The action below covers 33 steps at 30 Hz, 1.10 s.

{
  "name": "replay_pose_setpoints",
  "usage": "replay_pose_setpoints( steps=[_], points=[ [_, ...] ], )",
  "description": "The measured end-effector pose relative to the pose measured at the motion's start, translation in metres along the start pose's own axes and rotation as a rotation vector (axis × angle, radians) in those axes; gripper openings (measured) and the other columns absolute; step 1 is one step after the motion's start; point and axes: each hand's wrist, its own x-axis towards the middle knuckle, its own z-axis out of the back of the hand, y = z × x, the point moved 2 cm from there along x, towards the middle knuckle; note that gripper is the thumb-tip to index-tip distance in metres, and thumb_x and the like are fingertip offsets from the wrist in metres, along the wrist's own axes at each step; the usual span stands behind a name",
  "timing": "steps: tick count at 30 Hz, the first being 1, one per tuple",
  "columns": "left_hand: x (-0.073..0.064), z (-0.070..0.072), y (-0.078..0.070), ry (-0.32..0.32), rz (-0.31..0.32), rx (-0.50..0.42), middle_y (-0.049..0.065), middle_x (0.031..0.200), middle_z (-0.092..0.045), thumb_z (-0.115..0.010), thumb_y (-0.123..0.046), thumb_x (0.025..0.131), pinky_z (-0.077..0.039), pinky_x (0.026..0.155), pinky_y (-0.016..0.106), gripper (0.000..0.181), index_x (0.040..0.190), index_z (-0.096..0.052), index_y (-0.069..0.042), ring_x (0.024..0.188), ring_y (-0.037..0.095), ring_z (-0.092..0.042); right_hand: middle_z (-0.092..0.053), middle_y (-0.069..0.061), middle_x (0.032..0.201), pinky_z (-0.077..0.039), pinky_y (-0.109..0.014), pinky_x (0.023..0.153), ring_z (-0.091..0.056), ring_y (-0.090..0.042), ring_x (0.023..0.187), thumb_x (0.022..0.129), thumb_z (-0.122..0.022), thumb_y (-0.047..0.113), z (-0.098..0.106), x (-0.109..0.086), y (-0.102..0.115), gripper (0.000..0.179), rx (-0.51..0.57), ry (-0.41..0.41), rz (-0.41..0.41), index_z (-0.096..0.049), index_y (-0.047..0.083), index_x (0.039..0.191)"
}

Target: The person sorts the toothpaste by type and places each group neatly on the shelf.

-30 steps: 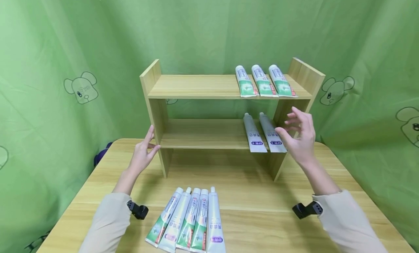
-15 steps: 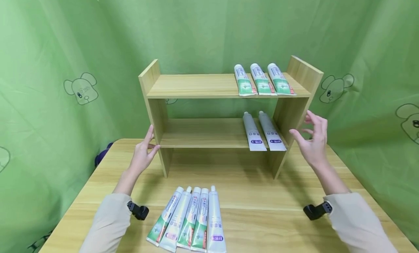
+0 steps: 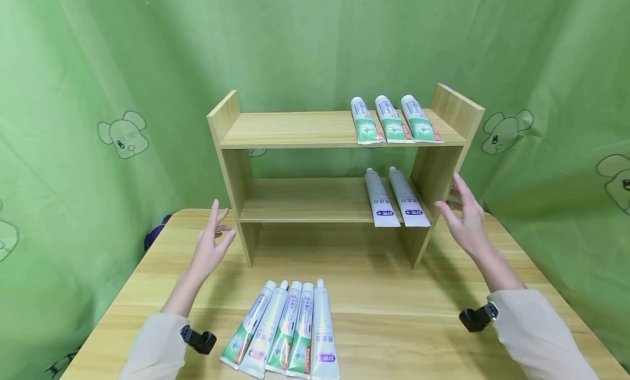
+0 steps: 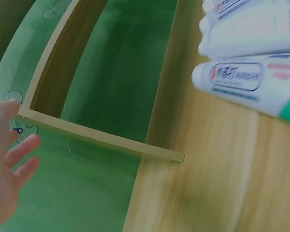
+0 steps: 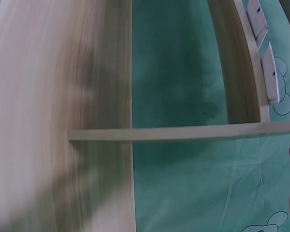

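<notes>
My left hand (image 3: 211,243) is off the left side of a two-tier wooden shelf (image 3: 290,129), fingers spread and holding nothing. In the left wrist view its fingers (image 4: 21,152) show beside the panel edge. At the shelf's right side panel (image 3: 438,169) my right hand (image 3: 465,221) has its fingers extended and thumb apart, with fingertips right at the panel. Three green-and-white toothpaste tubes (image 3: 392,120) lie side by side at the right of the top board. Two silver toothpaste tubes (image 3: 381,197) lie on the lower board's right, their flat ends jutting over the front edge.
Several more toothpaste tubes (image 3: 295,331), green-and-white and silver, lie fanned on the wooden table (image 3: 394,336) in front of the shelf. A green curtain (image 3: 315,41) hangs close behind. A dark purple object (image 3: 155,232) shows past the table's left edge.
My right hand has moved right, from beside the silver tubes to the right panel. My left hand has come off the left panel, back toward me. The tubes have stayed put.
</notes>
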Motion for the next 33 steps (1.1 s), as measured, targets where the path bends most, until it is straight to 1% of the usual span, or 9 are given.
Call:
replay_pose_setpoints(
  steps=[3, 10, 15, 18, 21, 24, 26, 29, 33],
  points=[
    [-0.010, 0.000, -0.003, 0.021, 0.048, -0.061, 0.026, 0.135, -0.041, -0.055, -0.005, 0.089, -0.048, 0.087, 0.054, 0.077, 0.148, -0.006, -0.016, 0.100, 0.040, -0.056, -0.047, -0.030, 0.123, -0.040, -0.001, 0.082, -0.040, 0.015, 0.103, 0.072, -0.061, -0.021, -0.001, -0.001, -0.004, 0.081, 0.001, 0.001, 0.034, -0.028, 0.006, 0.142],
    [-0.050, -0.001, -0.003, 0.189, 0.127, -0.161, 0.027, 0.130, -0.046, -0.050, -0.008, 0.093, -0.049, 0.089, 0.047, 0.068, 0.147, -0.009, -0.010, 0.100, 0.037, -0.058, -0.049, -0.034, 0.116, -0.043, -0.002, 0.080, -0.043, 0.014, 0.102, 0.064, -0.064, -0.027, -0.008, -0.004, -0.015, 0.087, 0.038, 0.013, 0.122, -0.027, -0.004, 0.139],
    [-0.072, -0.003, -0.001, 0.263, 0.178, -0.235, 0.028, 0.124, -0.050, -0.047, -0.010, 0.095, -0.050, 0.088, 0.029, 0.062, 0.146, -0.013, -0.006, 0.094, 0.017, -0.062, -0.049, -0.037, 0.111, -0.044, -0.004, 0.079, -0.045, 0.014, 0.101, 0.056, -0.064, -0.031, -0.004, -0.002, -0.019, 0.094, 0.045, 0.011, 0.159, -0.024, -0.007, 0.138],
    [-0.079, -0.006, -0.002, 0.293, 0.211, -0.308, 0.031, 0.123, -0.050, -0.047, -0.008, 0.095, -0.051, 0.087, 0.029, 0.060, 0.145, -0.013, -0.004, 0.090, 0.009, -0.062, -0.049, -0.036, 0.114, -0.045, -0.005, 0.080, -0.046, 0.013, 0.102, 0.057, -0.065, -0.030, -0.001, -0.001, -0.020, 0.095, 0.050, 0.019, 0.172, -0.024, -0.005, 0.139],
    [-0.086, -0.009, -0.004, 0.319, 0.256, -0.338, 0.031, 0.123, -0.049, -0.046, -0.007, 0.094, -0.050, 0.090, 0.040, 0.060, 0.145, -0.013, -0.004, 0.093, 0.018, -0.062, -0.049, -0.035, 0.118, -0.045, -0.005, 0.080, -0.047, 0.013, 0.102, 0.058, -0.066, -0.028, -0.001, -0.002, -0.021, 0.096, 0.060, 0.032, 0.169, -0.023, -0.003, 0.140],
    [-0.093, -0.014, -0.006, 0.348, 0.291, -0.306, 0.029, 0.122, -0.051, -0.048, -0.008, 0.094, -0.046, 0.093, 0.048, 0.060, 0.144, -0.015, -0.004, 0.101, 0.034, -0.059, -0.048, -0.035, 0.120, -0.044, -0.004, 0.081, -0.046, 0.014, 0.102, 0.061, -0.065, -0.027, -0.001, -0.006, -0.022, 0.095, 0.057, 0.051, 0.146, -0.021, -0.002, 0.141],
    [-0.098, -0.016, -0.006, 0.368, 0.312, -0.280, 0.028, 0.121, -0.052, -0.050, -0.009, 0.093, -0.045, 0.093, 0.050, 0.061, 0.144, -0.016, -0.004, 0.105, 0.040, -0.056, -0.048, -0.036, 0.119, -0.044, -0.005, 0.082, -0.046, 0.015, 0.101, 0.061, -0.065, -0.027, -0.002, -0.008, -0.022, 0.094, 0.056, 0.053, 0.139, -0.022, -0.002, 0.141],
    [-0.105, -0.020, -0.001, 0.405, 0.339, -0.258, 0.030, 0.121, -0.052, -0.052, -0.010, 0.092, -0.047, 0.091, 0.051, 0.062, 0.143, -0.017, -0.002, 0.107, 0.042, -0.053, -0.049, -0.037, 0.117, -0.045, -0.005, 0.082, -0.046, 0.014, 0.101, 0.062, -0.065, -0.027, -0.003, -0.010, -0.022, 0.094, 0.069, 0.051, 0.148, -0.021, -0.002, 0.141],
    [-0.112, -0.024, 0.004, 0.468, 0.375, -0.253, 0.034, 0.121, -0.049, -0.055, -0.012, 0.090, -0.050, 0.085, 0.048, 0.066, 0.142, -0.016, 0.002, 0.101, 0.041, -0.055, -0.049, -0.037, 0.117, -0.045, -0.006, 0.081, -0.047, 0.013, 0.101, 0.063, -0.064, -0.027, -0.005, -0.008, -0.023, 0.092, 0.078, 0.050, 0.163, -0.021, -0.003, 0.141]
  ],
)
